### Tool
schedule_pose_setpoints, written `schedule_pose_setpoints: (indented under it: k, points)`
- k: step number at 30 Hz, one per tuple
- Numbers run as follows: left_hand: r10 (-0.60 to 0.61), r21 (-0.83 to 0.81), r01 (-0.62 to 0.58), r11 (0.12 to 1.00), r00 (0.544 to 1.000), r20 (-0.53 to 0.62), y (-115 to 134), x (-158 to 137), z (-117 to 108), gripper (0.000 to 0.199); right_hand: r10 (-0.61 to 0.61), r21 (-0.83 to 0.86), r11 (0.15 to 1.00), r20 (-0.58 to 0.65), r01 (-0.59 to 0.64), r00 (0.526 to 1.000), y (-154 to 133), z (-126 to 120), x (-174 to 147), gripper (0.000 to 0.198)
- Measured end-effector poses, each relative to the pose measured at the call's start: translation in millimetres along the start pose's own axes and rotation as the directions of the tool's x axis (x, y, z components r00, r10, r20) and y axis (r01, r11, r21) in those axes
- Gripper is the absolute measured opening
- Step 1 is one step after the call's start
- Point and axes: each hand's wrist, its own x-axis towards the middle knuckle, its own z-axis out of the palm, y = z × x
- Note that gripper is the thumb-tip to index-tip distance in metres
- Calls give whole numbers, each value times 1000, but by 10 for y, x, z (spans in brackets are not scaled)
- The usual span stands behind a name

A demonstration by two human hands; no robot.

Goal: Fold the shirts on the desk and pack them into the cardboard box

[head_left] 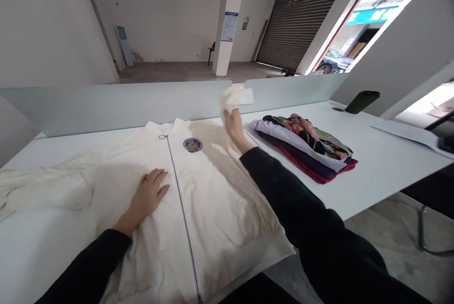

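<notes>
Pinched in the raised right hand [233,124] is a blurred sleeve end [237,97], apparently the jacket's; the left hand [147,195] is rested palm down, fingers slightly spread. On the table [372,167] the jacket [220,200] is laid front up, zip [179,190] closed, with clothes [301,148] stacked beside it. Step judged: sleeve arranging. Next move seemingly calls for the cloth to be laid smooth, the jacket being held steady.

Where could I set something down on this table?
Right of the folded clothes, bare tabletop stretches toward the white sheet. A smaller patch lies back left, between jacket and divider. The middle is crowded: jacket, left hand, right hand.
</notes>
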Motion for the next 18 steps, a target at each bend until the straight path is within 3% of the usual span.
schedule_pose_setpoints:
  k: [2,4,6,7,10,13,18]
  points:
    - [-13,-10,13,1000,1000,-4,-6,0,2,46,-158,-209,955,244,211,957,-271,298,-345,33]
    - [-20,-25,20,999,1000,-14,-10,3,-1,48,-300,-218,855,531,470,793,-409,506,-718,32]
    - [-26,-48,25,999,999,-21,-7,7,-8,50,-337,-153,816,658,557,674,-411,594,-996,30]
    - [-32,-62,31,998,999,-19,-1,9,-12,50,-352,-131,812,668,569,656,-371,591,-1078,29]
    - [-68,-116,66,991,998,-14,26,8,-25,50,-377,-147,812,607,565,700,-154,422,-1108,30]
    - [-125,-207,118,971,992,-22,27,19,-66,48,-339,-221,817,564,533,753,142,102,-1010,30]
    - [-369,-377,360,853,928,51,-131,261,-291,57,-278,-280,842,508,461,815,707,-350,-1059,51]
